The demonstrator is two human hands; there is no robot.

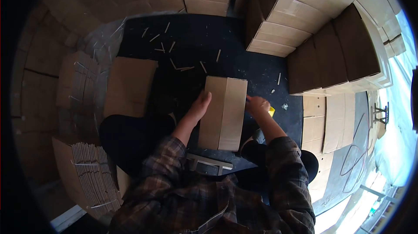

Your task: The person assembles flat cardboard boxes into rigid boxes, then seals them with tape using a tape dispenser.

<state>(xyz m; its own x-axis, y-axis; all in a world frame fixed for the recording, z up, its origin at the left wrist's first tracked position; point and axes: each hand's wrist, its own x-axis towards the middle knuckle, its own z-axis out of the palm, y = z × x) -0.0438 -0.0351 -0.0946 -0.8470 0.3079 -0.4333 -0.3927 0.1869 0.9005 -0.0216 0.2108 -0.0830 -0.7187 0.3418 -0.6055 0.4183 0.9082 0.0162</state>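
A closed cardboard box (222,114) stands between my knees, a seam running down the middle of its top. Against its left side rests my left hand (201,105), thumb up and fingers hidden behind the box edge. At the box's right side, my right hand (257,104) is closed around something I cannot make out. A yellow object (271,111) shows just beside and below that hand, partly hidden by the wrist.
Thin strips (172,46) lie scattered over the dark floor (196,29). Stacked boxes (300,14) rise at the upper right. Bundled flat cardboard (93,175) is at the lower left, and a flat cardboard piece (129,86) lies left of the box. Boards (314,123) lie to the right.
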